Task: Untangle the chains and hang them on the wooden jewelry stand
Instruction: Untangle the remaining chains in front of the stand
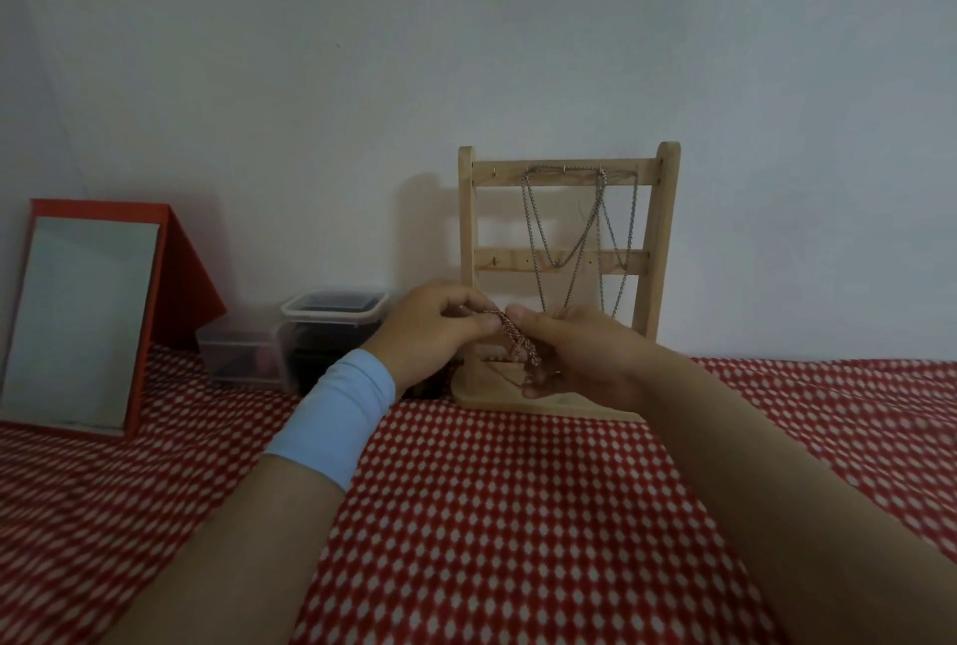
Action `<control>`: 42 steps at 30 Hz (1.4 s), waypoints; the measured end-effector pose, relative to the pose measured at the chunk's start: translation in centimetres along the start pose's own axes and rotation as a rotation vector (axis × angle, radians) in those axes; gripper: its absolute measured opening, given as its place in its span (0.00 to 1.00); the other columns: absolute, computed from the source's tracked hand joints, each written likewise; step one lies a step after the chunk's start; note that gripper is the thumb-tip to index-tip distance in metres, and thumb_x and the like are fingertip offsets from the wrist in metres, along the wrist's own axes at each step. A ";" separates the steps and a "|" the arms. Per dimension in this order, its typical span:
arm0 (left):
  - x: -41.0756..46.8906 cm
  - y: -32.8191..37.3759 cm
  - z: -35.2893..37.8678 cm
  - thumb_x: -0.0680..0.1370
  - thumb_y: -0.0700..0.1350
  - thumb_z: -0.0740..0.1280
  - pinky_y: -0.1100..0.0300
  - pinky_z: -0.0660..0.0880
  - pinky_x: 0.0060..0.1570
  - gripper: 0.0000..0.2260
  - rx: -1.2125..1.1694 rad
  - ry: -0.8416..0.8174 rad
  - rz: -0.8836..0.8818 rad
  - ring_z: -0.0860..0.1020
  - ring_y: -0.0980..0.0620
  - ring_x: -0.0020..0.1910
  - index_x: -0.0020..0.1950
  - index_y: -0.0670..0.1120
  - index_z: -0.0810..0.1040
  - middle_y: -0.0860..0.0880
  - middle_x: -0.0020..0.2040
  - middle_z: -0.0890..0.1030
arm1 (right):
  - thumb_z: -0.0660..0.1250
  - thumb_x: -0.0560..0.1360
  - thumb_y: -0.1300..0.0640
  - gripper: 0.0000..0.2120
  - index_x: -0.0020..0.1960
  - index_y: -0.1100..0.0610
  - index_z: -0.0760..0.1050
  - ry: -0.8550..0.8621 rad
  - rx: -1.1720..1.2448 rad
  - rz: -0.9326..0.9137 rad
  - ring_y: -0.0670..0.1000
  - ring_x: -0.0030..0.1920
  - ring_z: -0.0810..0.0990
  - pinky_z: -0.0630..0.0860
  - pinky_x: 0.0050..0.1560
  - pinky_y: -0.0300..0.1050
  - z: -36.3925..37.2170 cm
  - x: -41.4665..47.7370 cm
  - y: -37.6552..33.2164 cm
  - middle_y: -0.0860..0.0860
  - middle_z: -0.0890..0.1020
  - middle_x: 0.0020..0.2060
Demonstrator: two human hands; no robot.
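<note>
Left hand: the left hand point(440, 328) pinches the upper end of a copper chain point(512, 336).
Right hand: the right hand point(580, 352) grips the chain's lower tangle.
Chain: stretched between both hands, before the wooden jewelry stand point(665, 251).
Stand: silver chains point(580, 230) hang from its top bar.

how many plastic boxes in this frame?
2. A small clear box sits right of the red-framed mirror; a taller lidded box stands beside it, left of the left hand pinching the copper chain. That hand and wrist may hide more.
</note>
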State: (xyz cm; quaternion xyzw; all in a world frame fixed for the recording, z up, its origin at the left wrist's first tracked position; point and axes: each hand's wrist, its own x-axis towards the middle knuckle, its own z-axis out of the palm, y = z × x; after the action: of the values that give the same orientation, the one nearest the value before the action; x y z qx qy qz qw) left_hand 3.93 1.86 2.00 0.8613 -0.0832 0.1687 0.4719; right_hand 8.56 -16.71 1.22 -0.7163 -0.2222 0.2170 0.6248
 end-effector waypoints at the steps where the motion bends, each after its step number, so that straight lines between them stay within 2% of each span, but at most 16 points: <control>1: 0.1 -0.1 0.2 0.78 0.43 0.69 0.55 0.77 0.55 0.05 -0.049 -0.017 -0.039 0.80 0.50 0.52 0.43 0.51 0.83 0.47 0.49 0.83 | 0.67 0.80 0.47 0.16 0.46 0.60 0.82 -0.010 -0.025 0.000 0.49 0.36 0.80 0.82 0.47 0.47 -0.1 0.0 0.1 0.52 0.83 0.36; 4: 0.3 -0.5 0.5 0.79 0.38 0.65 0.49 0.77 0.57 0.09 -0.243 -0.066 -0.142 0.82 0.46 0.46 0.41 0.45 0.80 0.46 0.40 0.83 | 0.68 0.81 0.52 0.12 0.48 0.60 0.84 0.126 -0.186 -0.091 0.48 0.38 0.82 0.81 0.47 0.47 -0.1 0.3 0.1 0.51 0.86 0.37; 7: 0.6 -0.4 0.9 0.81 0.36 0.58 0.53 0.75 0.43 0.11 -0.390 -0.129 -0.209 0.76 0.49 0.33 0.40 0.40 0.74 0.47 0.28 0.76 | 0.66 0.83 0.54 0.11 0.47 0.58 0.83 0.234 -0.333 -0.178 0.49 0.39 0.85 0.82 0.47 0.49 0.2 0.5 -0.1 0.50 0.87 0.38; 10: 0.4 -0.1 0.7 0.83 0.39 0.54 0.64 0.63 0.25 0.15 -0.491 -0.205 -0.266 0.66 0.56 0.20 0.37 0.44 0.69 0.52 0.22 0.67 | 0.58 0.85 0.55 0.14 0.46 0.60 0.77 0.187 -0.112 -0.109 0.54 0.39 0.83 0.82 0.51 0.55 0.8 0.4 -0.3 0.55 0.85 0.38; 14: 0.2 0.2 0.0 0.83 0.42 0.56 0.66 0.64 0.23 0.17 -0.378 -0.218 -0.279 0.63 0.59 0.18 0.34 0.45 0.68 0.55 0.20 0.66 | 0.57 0.84 0.53 0.16 0.41 0.59 0.72 0.102 0.182 -0.026 0.55 0.38 0.78 0.79 0.48 0.54 0.7 0.3 -0.3 0.59 0.79 0.40; 18: 0.0 1.7 -0.4 0.83 0.39 0.55 0.68 0.58 0.18 0.17 -0.370 -0.255 -0.400 0.61 0.59 0.16 0.34 0.42 0.66 0.53 0.19 0.64 | 0.63 0.82 0.45 0.21 0.34 0.54 0.69 0.031 0.422 -0.065 0.54 0.38 0.79 0.78 0.51 0.53 0.2 0.3 -0.5 0.53 0.78 0.34; 21: -0.6 1.4 -0.9 0.82 0.41 0.60 0.63 0.66 0.27 0.12 -0.184 -0.284 -0.303 0.63 0.59 0.19 0.40 0.40 0.73 0.55 0.20 0.66 | 0.65 0.81 0.51 0.18 0.34 0.52 0.69 0.000 0.514 -0.127 0.51 0.33 0.74 0.78 0.45 0.50 0.1 0.1 -0.5 0.50 0.69 0.29; 23: -0.9 0.9 -1.2 0.81 0.44 0.64 0.59 0.67 0.32 0.08 -0.077 -0.300 -0.238 0.64 0.59 0.20 0.45 0.42 0.77 0.57 0.22 0.67 | 0.64 0.82 0.56 0.19 0.33 0.52 0.66 0.005 0.414 -0.151 0.49 0.30 0.69 0.73 0.41 0.45 0.1 0.0 -0.3 0.48 0.65 0.27; 25: -0.8 0.7 -1.3 0.80 0.45 0.66 0.60 0.68 0.30 0.07 -0.005 -0.282 -0.205 0.66 0.61 0.19 0.46 0.44 0.80 0.58 0.22 0.70 | 0.63 0.82 0.61 0.19 0.33 0.53 0.65 0.018 0.315 -0.168 0.48 0.29 0.67 0.70 0.36 0.42 0.2 0.1 -0.2 0.48 0.65 0.27; 29: -0.7 0.2 -1.5 0.80 0.49 0.66 0.63 0.70 0.25 0.07 0.091 -0.272 -0.183 0.68 0.61 0.20 0.49 0.47 0.82 0.58 0.25 0.73 | 0.61 0.81 0.69 0.13 0.42 0.55 0.68 0.038 0.384 -0.145 0.49 0.30 0.67 0.79 0.35 0.47 0.1 0.6 0.2 0.50 0.70 0.31; 31: -0.7 0.0 -1.8 0.79 0.51 0.67 0.63 0.71 0.25 0.07 0.129 -0.303 -0.173 0.71 0.59 0.23 0.50 0.50 0.83 0.55 0.31 0.77 | 0.61 0.82 0.69 0.12 0.43 0.56 0.67 0.019 0.406 -0.145 0.49 0.30 0.68 0.83 0.41 0.52 0.0 0.7 0.3 0.51 0.70 0.31; 33: -0.6 -0.2 -1.9 0.77 0.53 0.69 0.63 0.76 0.29 0.07 0.203 -0.300 -0.159 0.82 0.52 0.37 0.49 0.54 0.85 0.55 0.42 0.84 | 0.60 0.82 0.69 0.13 0.42 0.56 0.67 0.006 0.376 -0.158 0.49 0.30 0.68 0.82 0.45 0.52 0.0 0.6 0.3 0.50 0.70 0.30; 35: -0.4 -0.6 -1.8 0.76 0.53 0.70 0.61 0.78 0.36 0.05 0.243 -0.276 -0.159 0.82 0.46 0.50 0.46 0.55 0.85 0.54 0.47 0.85 | 0.60 0.82 0.68 0.16 0.38 0.55 0.66 0.006 0.295 -0.171 0.49 0.30 0.66 0.79 0.42 0.49 0.0 0.3 0.2 0.49 0.69 0.28; 37: -0.3 -0.9 -1.8 0.77 0.52 0.70 0.60 0.78 0.40 0.04 0.268 -0.260 -0.153 0.82 0.47 0.51 0.47 0.55 0.84 0.55 0.48 0.84 | 0.60 0.82 0.64 0.19 0.34 0.54 0.64 -0.008 0.194 -0.187 0.49 0.30 0.63 0.77 0.41 0.47 -0.2 0.1 0.0 0.49 0.63 0.28; 40: -0.3 -1.0 -2.3 0.75 0.50 0.73 0.65 0.74 0.54 0.07 0.337 -0.321 -0.123 0.79 0.62 0.48 0.51 0.55 0.84 0.60 0.49 0.82 | 0.61 0.82 0.59 0.19 0.34 0.52 0.63 -0.055 0.211 -0.205 0.49 0.30 0.60 0.75 0.39 0.43 -0.6 0.0 0.1 0.47 0.60 0.27; 42: -0.3 -1.0 -2.4 0.75 0.50 0.73 0.66 0.73 0.55 0.07 0.408 -0.329 -0.095 0.77 0.64 0.47 0.52 0.53 0.85 0.59 0.48 0.82 | 0.64 0.80 0.56 0.18 0.33 0.52 0.67 -0.147 0.210 -0.220 0.50 0.31 0.62 0.75 0.38 0.42 -0.7 -0.2 0.0 0.48 0.61 0.27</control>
State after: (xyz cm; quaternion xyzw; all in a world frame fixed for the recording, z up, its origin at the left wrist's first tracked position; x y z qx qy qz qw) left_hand 3.48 4.40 2.29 0.9574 -0.0827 0.0174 0.2760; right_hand 8.83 -17.41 1.30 -0.6006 -0.3203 0.2212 0.6984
